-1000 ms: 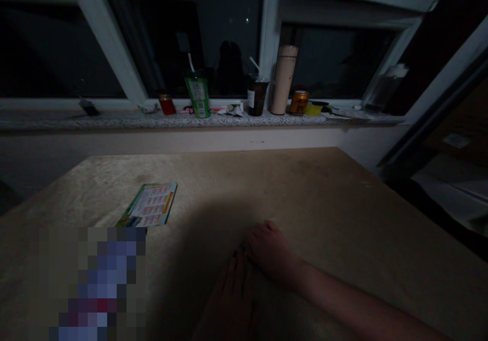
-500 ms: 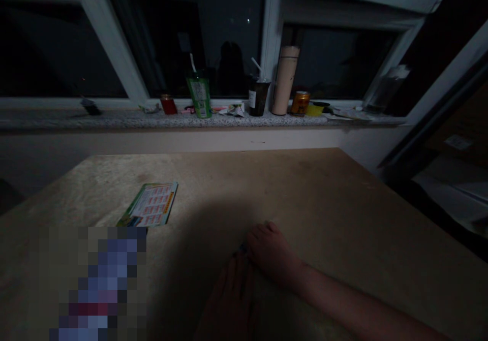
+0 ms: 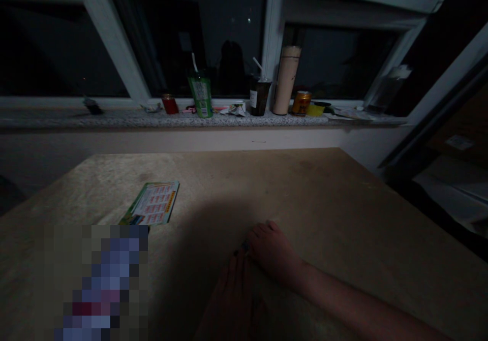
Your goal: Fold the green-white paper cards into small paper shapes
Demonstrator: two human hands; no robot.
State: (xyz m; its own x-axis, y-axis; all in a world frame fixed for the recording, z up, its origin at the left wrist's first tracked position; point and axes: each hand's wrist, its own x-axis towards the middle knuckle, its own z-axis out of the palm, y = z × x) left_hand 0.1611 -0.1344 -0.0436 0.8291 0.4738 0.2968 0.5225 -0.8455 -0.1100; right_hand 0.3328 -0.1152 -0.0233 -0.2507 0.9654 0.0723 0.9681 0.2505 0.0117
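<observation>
tabletop (image 3: 312, 193), tan and faintly blotched, runs up to a pale wall (image 3: 229, 138) under a speckled stone sill (image 3: 213, 122), and the window (image 3: 163, 31) above is dark. the room is dim, with a shadow across the middle of the table. the left hand (image 3: 231, 292) lies palm down with its fingers out straight; the right hand (image 3: 272, 254) is curled just beside its fingertips, and i cannot tell whether it grips anything. a small dark-blue thing (image 3: 245, 247) sits where the two hands meet on the table (too dim to name). to their left lies a printed card (image 3: 158, 203) with rows of red print, too small to read, beside a blue and red thing (image 3: 104, 275) blurred into squares. along the sill, a green cup (image 3: 201, 96) carries pale print and a barcode, a dark cup (image 3: 260, 97) has a white label, and an orange can (image 3: 301, 103) bears dark, unreadable lettering beside a beige flask (image 3: 286, 79).
</observation>
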